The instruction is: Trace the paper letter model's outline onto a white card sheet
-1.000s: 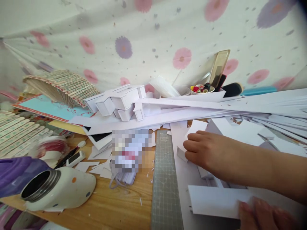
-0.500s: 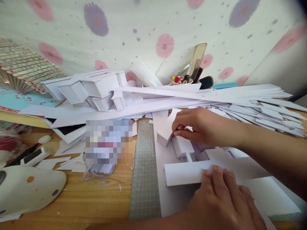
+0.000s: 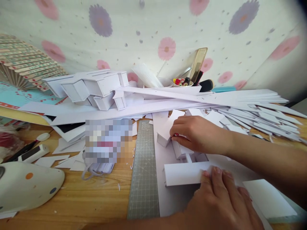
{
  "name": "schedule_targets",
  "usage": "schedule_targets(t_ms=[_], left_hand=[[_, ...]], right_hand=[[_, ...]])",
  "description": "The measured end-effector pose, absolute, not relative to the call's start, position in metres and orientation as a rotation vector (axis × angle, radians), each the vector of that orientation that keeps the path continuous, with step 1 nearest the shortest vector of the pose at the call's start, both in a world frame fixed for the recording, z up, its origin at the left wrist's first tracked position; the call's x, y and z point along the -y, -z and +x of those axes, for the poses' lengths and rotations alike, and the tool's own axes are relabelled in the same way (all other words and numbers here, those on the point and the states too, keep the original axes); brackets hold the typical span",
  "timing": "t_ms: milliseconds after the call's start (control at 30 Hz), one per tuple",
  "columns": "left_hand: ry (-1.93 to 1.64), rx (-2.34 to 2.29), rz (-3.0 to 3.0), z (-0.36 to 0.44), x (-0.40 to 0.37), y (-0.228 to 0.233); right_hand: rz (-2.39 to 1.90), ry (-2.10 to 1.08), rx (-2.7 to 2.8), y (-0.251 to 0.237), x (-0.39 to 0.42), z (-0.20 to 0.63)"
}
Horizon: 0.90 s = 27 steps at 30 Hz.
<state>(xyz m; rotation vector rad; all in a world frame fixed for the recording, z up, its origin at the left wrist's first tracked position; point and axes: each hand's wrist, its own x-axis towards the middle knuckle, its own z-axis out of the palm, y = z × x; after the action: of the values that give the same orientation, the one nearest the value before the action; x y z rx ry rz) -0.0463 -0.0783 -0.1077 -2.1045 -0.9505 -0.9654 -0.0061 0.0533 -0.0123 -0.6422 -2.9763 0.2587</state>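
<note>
A white card building model stands on a white baseboard (image 3: 168, 201). My left hand (image 3: 223, 198) lies with fingers stretched out over the right part of a long white roof strip (image 3: 184, 174), touching it. Above it my right hand (image 3: 192, 132) is closed in a pinch at the gap between a tilted white block (image 3: 165, 135) and a smaller white block (image 3: 179, 149). A bit of red shows between its fingers; the rest of what it holds is hidden. The right forearm covers part of the model behind.
A green gridded cutting mat (image 3: 144, 179) lies under the baseboard's left edge. Left of it sits a blurred pale packet (image 3: 105, 143). Behind are a larger white card model (image 3: 96, 86), long card strips (image 3: 168, 107) and a heap of offcuts (image 3: 268, 121). A white card piece (image 3: 271, 196) lies at right.
My right hand has shifted slightly left and down by the tilted block, and less of the red thing shows. My left hand keeps its place on the roof strip. The view has shifted a little.
</note>
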Motion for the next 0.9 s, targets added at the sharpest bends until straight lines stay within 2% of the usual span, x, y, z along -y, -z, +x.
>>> schedule_targets(t_ms=[233,600,767,900], left_hand=[[0.908,0.920,-2.137,-0.049,0.080,0.105],[0.952,0.936,-2.126,-0.046,0.080,0.104],[0.921,0.951,-2.150,-0.048,0.081,0.102],[0.937,0.957,-2.141,-0.049,0.082,0.101]], right_hand=[[-0.596,-0.319,2.932,0.018,-0.057,-0.005],[-0.521,-0.166,3.046,0.018,-0.046,-0.010],[-0.493,-0.211,3.048,0.019,-0.042,-0.014],[-0.482,-0.388,3.016,0.015,-0.036,-0.016]])
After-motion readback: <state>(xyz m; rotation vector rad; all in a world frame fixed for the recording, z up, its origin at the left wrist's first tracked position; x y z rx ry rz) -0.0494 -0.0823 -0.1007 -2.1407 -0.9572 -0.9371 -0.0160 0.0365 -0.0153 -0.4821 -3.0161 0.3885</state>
